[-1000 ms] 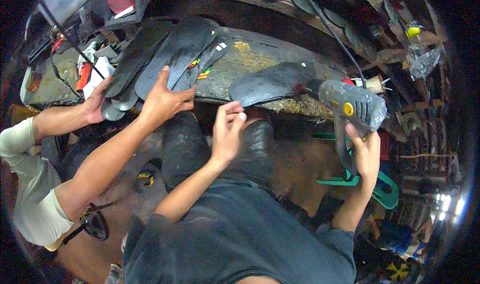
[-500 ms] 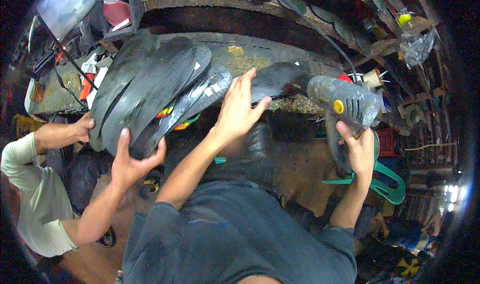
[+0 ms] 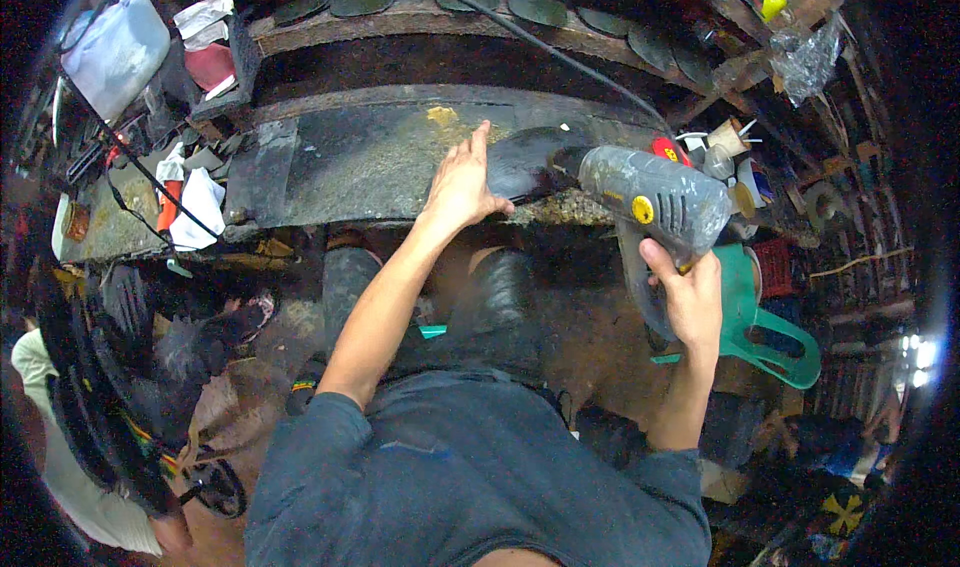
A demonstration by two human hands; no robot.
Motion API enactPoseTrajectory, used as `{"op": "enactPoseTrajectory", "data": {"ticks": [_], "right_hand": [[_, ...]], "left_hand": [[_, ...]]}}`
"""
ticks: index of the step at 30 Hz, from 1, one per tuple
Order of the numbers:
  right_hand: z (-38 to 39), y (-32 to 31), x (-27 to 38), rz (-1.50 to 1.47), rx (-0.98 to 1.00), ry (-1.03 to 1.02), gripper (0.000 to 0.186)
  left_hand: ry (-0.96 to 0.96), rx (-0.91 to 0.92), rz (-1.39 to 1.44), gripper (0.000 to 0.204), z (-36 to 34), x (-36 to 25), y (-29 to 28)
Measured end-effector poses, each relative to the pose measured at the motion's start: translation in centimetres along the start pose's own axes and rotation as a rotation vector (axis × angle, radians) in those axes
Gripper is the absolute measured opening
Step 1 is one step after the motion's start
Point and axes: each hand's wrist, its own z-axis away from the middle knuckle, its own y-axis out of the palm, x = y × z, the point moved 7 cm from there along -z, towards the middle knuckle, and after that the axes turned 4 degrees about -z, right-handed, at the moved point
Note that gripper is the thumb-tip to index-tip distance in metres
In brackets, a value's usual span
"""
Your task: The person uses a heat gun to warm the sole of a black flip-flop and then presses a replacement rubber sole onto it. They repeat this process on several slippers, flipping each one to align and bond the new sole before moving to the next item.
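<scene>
On the worn workbench (image 3: 340, 172), a dark, shiny shoe sole (image 3: 530, 167) lies near the front edge. My left hand (image 3: 463, 179) is at its left end, open, fingers stretched forward and thumb pointing right; whether the palm presses the sole is hard to see. In my right hand (image 3: 685, 292) is a grey heat gun (image 3: 655, 192) with a round yellow badge, gripped by the handle. Its dark nozzle points left, close over the right part of the sole.
Several soles (image 3: 365, 2) line a beam behind the bench. A co-worker's pale sleeve (image 3: 65, 457) and a dark stack of soles (image 3: 85, 377) are at lower left. A green plastic chair (image 3: 770, 327) stands at right. An orange tube (image 3: 170, 192) lies on the bench's left.
The co-worker has carried the stack of soles off the bench toward lower left. My view has shifted; my left hand stays by the sole, and the heat gun's nozzle remains over it.
</scene>
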Motion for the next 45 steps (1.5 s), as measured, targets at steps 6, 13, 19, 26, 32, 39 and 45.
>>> {"op": "enactPoseTrajectory", "data": {"ticks": [6,13,19,26,32,39,45], "right_hand": [[1.4,-1.3,0.4,-0.034,-0.018,0.150,0.043],[0.2,-0.7,0.6,0.197,0.010,0.046,0.049],[-1.9,-0.3,-0.5,0.353,-0.044,0.073,0.061],[-4.4,-0.1,-2.0,0.412,-0.094,0.122,0.067],[-6.5,0.5,-3.4,0.359,-0.144,0.100,0.065],[-7.3,2.1,-2.8,0.236,-0.136,0.041,0.054],[-6.3,3.5,-1.7,-0.074,0.005,0.047,0.047]], "left_hand": [[-0.029,-0.151,0.146,0.125,1.0,1.5,-6.8],[-0.258,-0.383,0.751,0.105,9.0,9.1,-13.4],[-0.280,-0.259,1.126,0.086,14.8,10.3,-10.5],[-0.196,0.021,1.684,0.084,17.3,7.6,-4.6],[-0.170,0.057,1.739,0.090,18.4,8.2,-4.4],[-0.137,0.009,1.612,0.092,19.2,9.4,-5.1],[-0.216,-0.015,1.544,0.103,19.5,9.6,-4.9]]}}
